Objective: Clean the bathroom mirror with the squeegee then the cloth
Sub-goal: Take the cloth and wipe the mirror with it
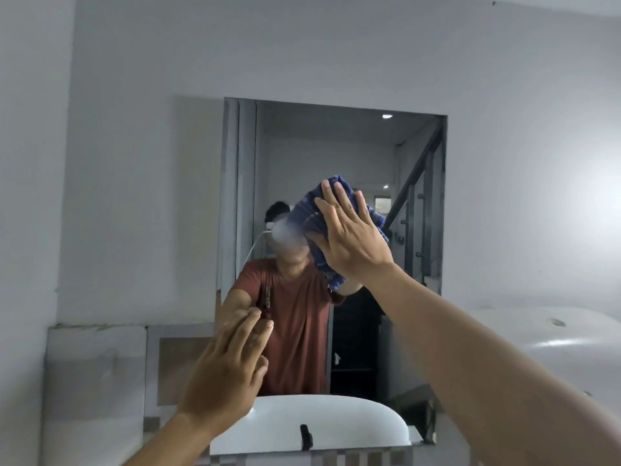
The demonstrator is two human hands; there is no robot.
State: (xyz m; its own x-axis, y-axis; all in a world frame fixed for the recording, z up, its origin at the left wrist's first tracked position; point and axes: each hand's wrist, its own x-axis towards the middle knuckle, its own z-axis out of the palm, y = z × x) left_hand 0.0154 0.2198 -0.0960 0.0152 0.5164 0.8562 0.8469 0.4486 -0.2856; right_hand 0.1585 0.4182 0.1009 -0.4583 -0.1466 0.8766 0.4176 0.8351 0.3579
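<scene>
The rectangular mirror (322,156) hangs on the white wall straight ahead. My right hand (349,237) lies flat, fingers spread, pressing a blue checked cloth (311,206) against the glass near the middle. Part of the cloth sticks out above and below the palm. My left hand (228,368) rests flat on the mirror's lower left edge with nothing in it. No squeegee is in view. The mirror reflects a person in a rust-red shirt.
A white basin (302,418) with a small dark tap (305,435) shows reflected at the mirror's bottom. Another white ceramic piece (544,351) sits at the right. A tiled ledge (97,361) runs along the lower left wall.
</scene>
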